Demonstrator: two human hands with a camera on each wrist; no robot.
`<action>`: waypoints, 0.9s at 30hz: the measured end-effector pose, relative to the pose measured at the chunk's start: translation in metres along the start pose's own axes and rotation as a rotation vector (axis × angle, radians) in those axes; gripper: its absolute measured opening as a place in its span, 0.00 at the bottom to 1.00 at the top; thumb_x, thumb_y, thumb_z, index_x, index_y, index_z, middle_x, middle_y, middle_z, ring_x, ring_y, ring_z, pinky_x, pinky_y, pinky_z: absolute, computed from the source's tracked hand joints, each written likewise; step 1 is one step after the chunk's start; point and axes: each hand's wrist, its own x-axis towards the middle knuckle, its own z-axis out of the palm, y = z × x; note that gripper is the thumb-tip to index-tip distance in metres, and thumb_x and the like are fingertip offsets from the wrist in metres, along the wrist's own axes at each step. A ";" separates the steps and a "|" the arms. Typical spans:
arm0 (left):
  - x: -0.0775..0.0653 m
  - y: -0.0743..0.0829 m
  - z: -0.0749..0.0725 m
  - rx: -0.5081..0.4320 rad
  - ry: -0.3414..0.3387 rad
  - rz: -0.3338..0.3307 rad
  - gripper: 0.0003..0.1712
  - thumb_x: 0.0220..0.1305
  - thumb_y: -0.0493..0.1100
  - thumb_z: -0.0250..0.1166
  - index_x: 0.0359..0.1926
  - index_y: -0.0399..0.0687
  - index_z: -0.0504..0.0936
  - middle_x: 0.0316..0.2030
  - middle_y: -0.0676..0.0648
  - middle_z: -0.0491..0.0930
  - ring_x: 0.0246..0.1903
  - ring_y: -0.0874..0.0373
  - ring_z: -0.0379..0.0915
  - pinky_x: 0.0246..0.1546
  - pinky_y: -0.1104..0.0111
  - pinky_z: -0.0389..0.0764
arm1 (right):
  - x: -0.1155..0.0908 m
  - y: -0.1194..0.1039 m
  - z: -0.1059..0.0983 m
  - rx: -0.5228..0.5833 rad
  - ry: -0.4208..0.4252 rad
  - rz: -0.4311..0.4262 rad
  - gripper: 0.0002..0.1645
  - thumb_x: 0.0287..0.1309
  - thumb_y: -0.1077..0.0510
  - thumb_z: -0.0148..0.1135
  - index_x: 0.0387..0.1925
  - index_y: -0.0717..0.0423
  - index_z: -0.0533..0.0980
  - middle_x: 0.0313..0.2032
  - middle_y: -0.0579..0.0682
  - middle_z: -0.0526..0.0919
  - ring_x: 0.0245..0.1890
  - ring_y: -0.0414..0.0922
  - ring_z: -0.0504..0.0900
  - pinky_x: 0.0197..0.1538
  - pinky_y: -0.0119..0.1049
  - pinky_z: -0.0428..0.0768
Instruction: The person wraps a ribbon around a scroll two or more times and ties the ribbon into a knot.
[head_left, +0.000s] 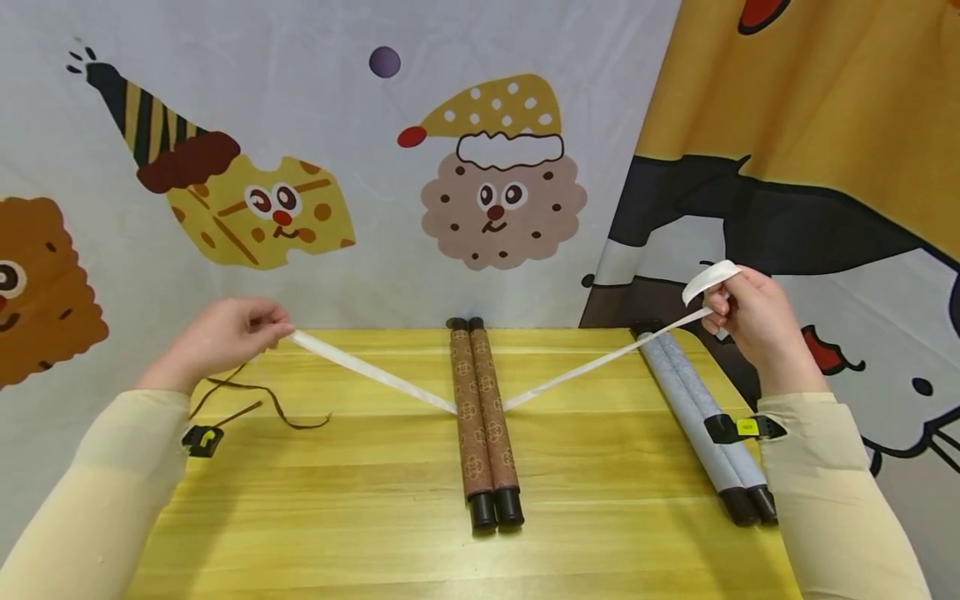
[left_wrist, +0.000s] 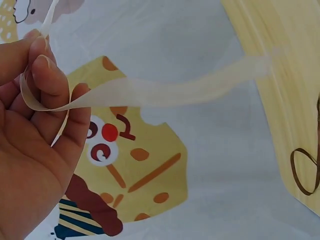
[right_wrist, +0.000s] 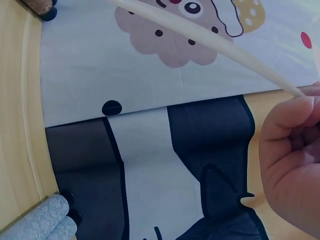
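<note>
A brown patterned scroll (head_left: 480,408), its two rollers side by side with black end knobs, lies on the table. A white ribbon (head_left: 375,372) passes beneath it and rises on both sides in a V. My left hand (head_left: 228,337) pinches the ribbon's left part between thumb and fingers; in the left wrist view a loose length of ribbon (left_wrist: 175,92) loops past the fingers. On the right, my right hand (head_left: 761,321) pinches the other part, with a short curl of ribbon above the fingers. In the right wrist view the ribbon (right_wrist: 210,40) runs taut to the thumb.
A grey-blue scroll (head_left: 701,408) with black knobs lies at the table's right side. A thin dark cord (head_left: 277,400) lies on the left of the wooden table (head_left: 360,517). Behind the table hangs a cartoon-printed cloth (head_left: 315,108).
</note>
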 end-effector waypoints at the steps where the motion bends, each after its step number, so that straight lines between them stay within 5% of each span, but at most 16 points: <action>1: 0.000 0.001 0.000 0.001 0.006 0.009 0.08 0.70 0.42 0.63 0.31 0.47 0.81 0.19 0.52 0.72 0.13 0.61 0.60 0.15 0.67 0.66 | -0.001 -0.001 0.001 -0.002 -0.013 -0.017 0.20 0.77 0.63 0.41 0.26 0.61 0.70 0.17 0.51 0.66 0.17 0.44 0.62 0.19 0.36 0.63; 9: 0.002 0.009 0.000 -0.001 0.019 0.008 0.08 0.70 0.41 0.63 0.32 0.46 0.81 0.20 0.51 0.73 0.13 0.60 0.61 0.16 0.67 0.67 | -0.006 -0.004 0.003 -0.018 -0.064 -0.090 0.22 0.77 0.59 0.44 0.24 0.62 0.69 0.17 0.51 0.66 0.16 0.45 0.63 0.19 0.38 0.61; 14: 0.002 0.009 0.000 0.001 0.018 -0.029 0.09 0.71 0.42 0.62 0.32 0.45 0.80 0.21 0.49 0.73 0.14 0.57 0.62 0.16 0.66 0.67 | -0.004 -0.004 0.004 -0.001 -0.027 -0.083 0.21 0.76 0.58 0.47 0.25 0.62 0.71 0.18 0.51 0.70 0.17 0.45 0.67 0.20 0.33 0.70; 19: 0.005 0.009 0.001 0.036 0.024 -0.038 0.10 0.71 0.43 0.62 0.31 0.45 0.79 0.20 0.49 0.72 0.15 0.56 0.63 0.18 0.65 0.68 | 0.002 -0.006 0.008 0.040 0.016 -0.076 0.17 0.75 0.60 0.49 0.30 0.63 0.77 0.23 0.52 0.79 0.22 0.44 0.76 0.29 0.31 0.81; 27: 0.005 0.007 0.001 0.023 0.010 -0.046 0.10 0.72 0.44 0.61 0.33 0.45 0.80 0.21 0.49 0.73 0.17 0.56 0.64 0.18 0.65 0.68 | 0.018 -0.006 0.031 0.031 -0.001 -0.161 0.15 0.75 0.60 0.50 0.33 0.66 0.74 0.31 0.55 0.83 0.32 0.46 0.82 0.41 0.32 0.82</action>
